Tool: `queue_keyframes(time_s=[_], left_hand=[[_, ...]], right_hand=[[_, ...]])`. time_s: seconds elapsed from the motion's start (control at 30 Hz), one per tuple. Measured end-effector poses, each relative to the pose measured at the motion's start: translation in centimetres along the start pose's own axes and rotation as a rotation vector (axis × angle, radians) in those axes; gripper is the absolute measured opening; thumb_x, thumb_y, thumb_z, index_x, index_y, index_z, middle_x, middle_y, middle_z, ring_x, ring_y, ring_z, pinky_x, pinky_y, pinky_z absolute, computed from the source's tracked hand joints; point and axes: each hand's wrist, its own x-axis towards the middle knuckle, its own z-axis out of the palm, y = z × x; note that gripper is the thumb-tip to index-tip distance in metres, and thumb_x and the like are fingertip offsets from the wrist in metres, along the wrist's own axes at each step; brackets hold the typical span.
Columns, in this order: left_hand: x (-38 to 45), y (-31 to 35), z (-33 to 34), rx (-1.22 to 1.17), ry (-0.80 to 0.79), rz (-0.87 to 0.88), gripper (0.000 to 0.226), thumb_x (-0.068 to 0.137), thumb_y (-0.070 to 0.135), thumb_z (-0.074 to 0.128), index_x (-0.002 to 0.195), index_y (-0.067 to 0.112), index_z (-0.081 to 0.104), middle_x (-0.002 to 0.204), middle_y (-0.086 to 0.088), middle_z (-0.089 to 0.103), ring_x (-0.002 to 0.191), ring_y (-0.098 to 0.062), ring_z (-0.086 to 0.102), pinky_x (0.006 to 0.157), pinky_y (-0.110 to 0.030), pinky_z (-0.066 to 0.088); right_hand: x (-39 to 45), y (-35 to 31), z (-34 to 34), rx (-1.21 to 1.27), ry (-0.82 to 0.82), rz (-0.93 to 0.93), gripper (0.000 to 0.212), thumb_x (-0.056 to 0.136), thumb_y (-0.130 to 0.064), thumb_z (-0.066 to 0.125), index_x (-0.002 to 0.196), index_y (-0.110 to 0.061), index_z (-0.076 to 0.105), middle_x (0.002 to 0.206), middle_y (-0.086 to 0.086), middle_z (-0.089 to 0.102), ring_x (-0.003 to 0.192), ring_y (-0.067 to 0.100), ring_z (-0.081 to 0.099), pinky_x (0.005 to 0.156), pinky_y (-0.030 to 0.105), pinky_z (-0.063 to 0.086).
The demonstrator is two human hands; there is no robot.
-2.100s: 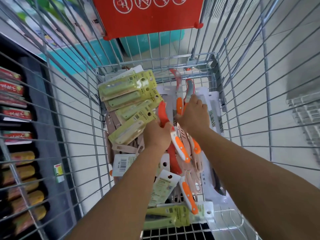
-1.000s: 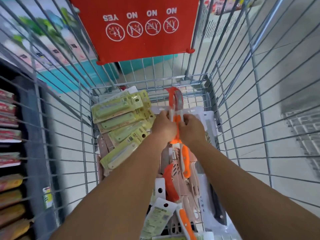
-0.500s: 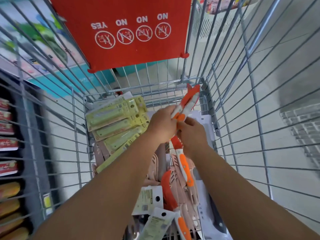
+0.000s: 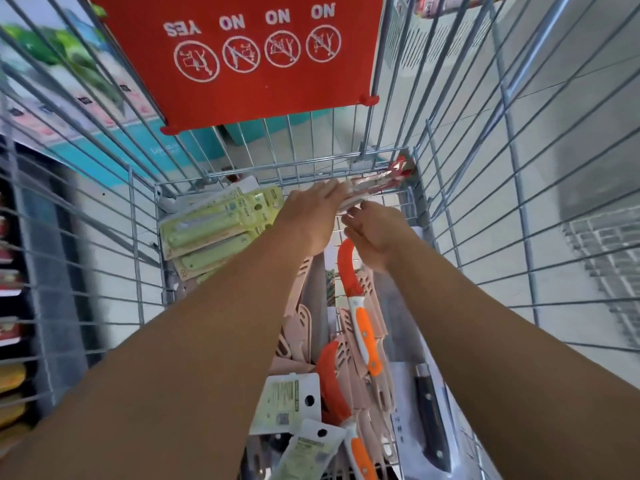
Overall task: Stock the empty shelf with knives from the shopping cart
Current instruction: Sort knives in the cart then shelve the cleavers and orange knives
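Observation:
Both my arms reach into the wire shopping cart (image 4: 311, 167). My left hand (image 4: 311, 216) grips a red-sheathed orange knife (image 4: 379, 183), blurred, lifted near the cart's far right corner and pointing right. My right hand (image 4: 377, 233) is just below the knife's near end with loosely curled fingers, holding nothing. In the cart lie more orange-handled knives (image 4: 362, 327) with red sheaths, green carded knife packs (image 4: 214, 220) at the far left, pink sheathed knives (image 4: 298, 306) in the middle, and a black-handled knife (image 4: 429, 410) at the right.
A red warning sign (image 4: 263, 64) hangs on the cart's far end. To the left stands a dark shelf (image 4: 14, 306) with red and yellow packs. Light floor tiles show through the wire walls on the right.
My left hand has carried the orange knife up and rightward toward the cart's far right corner, tipping it flatter. My right hand has let go and dropped just below it.

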Motion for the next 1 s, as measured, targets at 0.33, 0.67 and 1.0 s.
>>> queue_keyframes(time_s=[0.33, 0.67, 1.0], left_hand=[[-8.2, 1.1, 3.0, -0.419, 0.146, -0.095, 0.062, 0.096, 0.008, 0.048, 0.151, 0.020, 0.022, 0.149, -0.006, 0.034, 0.135, -0.023, 0.033, 0.107, -0.033, 0.033], [-18.8, 5.9, 8.8, -0.286, -0.083, -0.276, 0.063, 0.085, 0.048, 0.059, 0.137, 0.020, 0.037, 0.143, -0.008, 0.033, 0.131, -0.028, 0.032, 0.106, -0.039, 0.032], [-17.8, 6.6, 10.3, -0.331, 0.052, -0.432, 0.046, 0.086, 0.024, 0.063, 0.129, 0.019, 0.047, 0.129, -0.004, 0.053, 0.122, -0.027, 0.044, 0.106, -0.038, 0.031]], right_hand=[[-6.7, 2.8, 1.4, 0.422, 0.114, 0.014, 0.050, 0.093, -0.006, 0.049, 0.141, -0.019, 0.043, 0.122, -0.006, 0.053, 0.109, 0.007, 0.049, 0.077, 0.010, 0.038], [-14.8, 8.1, 5.3, -0.114, 0.136, -0.063, 0.032, 0.083, -0.023, 0.068, 0.113, -0.015, 0.060, 0.093, 0.007, 0.065, 0.085, 0.025, 0.062, 0.069, 0.032, 0.048], [-15.2, 8.8, 5.8, -0.302, 0.068, 0.040, 0.024, 0.083, -0.008, 0.056, 0.107, -0.010, 0.051, 0.106, 0.014, 0.057, 0.092, 0.033, 0.058, 0.080, 0.041, 0.052]])
